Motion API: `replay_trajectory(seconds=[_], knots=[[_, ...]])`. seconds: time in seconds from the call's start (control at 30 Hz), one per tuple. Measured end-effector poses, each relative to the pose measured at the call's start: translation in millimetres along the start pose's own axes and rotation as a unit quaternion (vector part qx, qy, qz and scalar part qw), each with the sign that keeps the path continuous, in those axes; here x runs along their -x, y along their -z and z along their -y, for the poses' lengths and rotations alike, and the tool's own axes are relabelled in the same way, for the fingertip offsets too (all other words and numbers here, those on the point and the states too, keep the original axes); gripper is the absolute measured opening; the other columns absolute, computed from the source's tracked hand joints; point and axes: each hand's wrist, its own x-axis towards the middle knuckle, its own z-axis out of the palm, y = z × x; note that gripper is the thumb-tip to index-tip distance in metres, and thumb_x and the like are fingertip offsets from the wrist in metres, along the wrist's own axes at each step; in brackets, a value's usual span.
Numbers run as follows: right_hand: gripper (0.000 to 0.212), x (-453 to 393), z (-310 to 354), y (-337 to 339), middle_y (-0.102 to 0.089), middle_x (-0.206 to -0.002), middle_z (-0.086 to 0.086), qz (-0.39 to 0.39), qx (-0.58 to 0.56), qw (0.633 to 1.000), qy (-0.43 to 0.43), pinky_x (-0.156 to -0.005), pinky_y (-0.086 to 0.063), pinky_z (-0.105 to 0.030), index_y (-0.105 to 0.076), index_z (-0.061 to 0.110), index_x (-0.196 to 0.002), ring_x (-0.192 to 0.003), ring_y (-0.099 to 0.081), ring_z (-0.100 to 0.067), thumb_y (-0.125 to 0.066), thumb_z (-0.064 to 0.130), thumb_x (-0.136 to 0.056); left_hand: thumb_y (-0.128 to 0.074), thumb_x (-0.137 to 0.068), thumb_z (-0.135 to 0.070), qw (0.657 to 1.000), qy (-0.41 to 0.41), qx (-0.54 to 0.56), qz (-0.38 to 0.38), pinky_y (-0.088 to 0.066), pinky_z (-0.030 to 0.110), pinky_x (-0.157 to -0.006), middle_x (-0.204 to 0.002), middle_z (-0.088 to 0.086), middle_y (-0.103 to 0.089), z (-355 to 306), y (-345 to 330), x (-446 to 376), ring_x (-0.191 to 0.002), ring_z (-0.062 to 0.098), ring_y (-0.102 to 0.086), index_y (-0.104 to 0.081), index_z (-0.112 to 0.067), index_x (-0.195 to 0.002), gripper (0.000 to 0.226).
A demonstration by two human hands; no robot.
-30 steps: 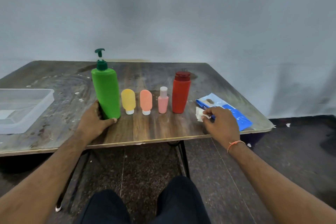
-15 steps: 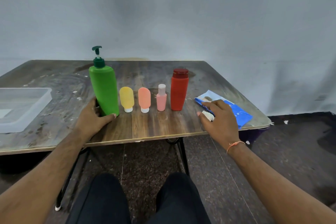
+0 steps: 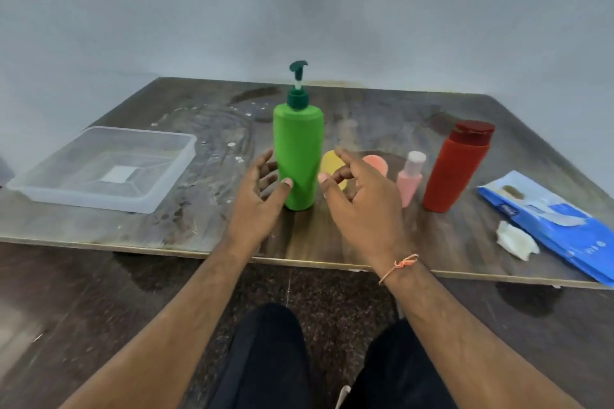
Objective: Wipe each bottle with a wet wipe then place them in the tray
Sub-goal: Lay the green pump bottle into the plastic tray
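Observation:
A tall green pump bottle (image 3: 298,156) stands upright mid-table. My left hand (image 3: 257,199) is cupped at its left side, thumb touching its lower front, fingers spread. My right hand (image 3: 360,197) hovers open just right of it, holding nothing, and partly hides a yellow tube (image 3: 330,165) and an orange tube (image 3: 376,163). A small pink bottle (image 3: 410,178) and a red flip-cap bottle (image 3: 457,166) stand further right. A crumpled white wipe (image 3: 516,239) lies beside the blue wipe pack (image 3: 551,222). The clear plastic tray (image 3: 159,191) sits at the left.
The worn wooden table (image 3: 365,242) has its front edge close to my wrists. A grey wall runs behind it. My dark-clad knees show below, over a speckled floor.
My right hand has let go of the wipe beside the blue pack and moved left to the green bottle. The view has swung left, bringing the tray further in.

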Motion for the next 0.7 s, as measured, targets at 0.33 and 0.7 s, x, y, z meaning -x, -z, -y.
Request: replay_trajectory(seconds=[0.33,0.7], knots=[[0.03,-30.0,3.5,-14.5,-0.073,-0.097,0.018,0.114,-0.037,0.987,-0.106,-0.068,-0.062,-0.042,-0.065,0.045,-0.128,-0.071,-0.07,-0.01,-0.072,0.047,-0.099,-0.074,-0.09,-0.022,0.995,0.007,-0.08,0.056,-0.061,0.027,-0.081,-0.124,-0.009,-0.073,-34.1,26.3,-25.4,-0.111,0.013,-0.07,-0.059,-0.03,-0.142,0.054],[0.021,-89.4,67.3,26.2,-0.069,-0.089,0.029,0.156,-0.01,0.978,-0.139,-0.069,-0.059,-0.039,-0.075,0.037,-0.112,-0.072,-0.07,-0.006,-0.084,0.031,-0.094,-0.076,-0.095,-0.013,0.978,0.038,-0.18,0.098,-0.064,0.023,-0.08,-0.129,-0.009,-0.07,-130.1,39.4,-63.4,-0.115,0.004,-0.07,-0.069,-0.016,-0.137,0.043]])
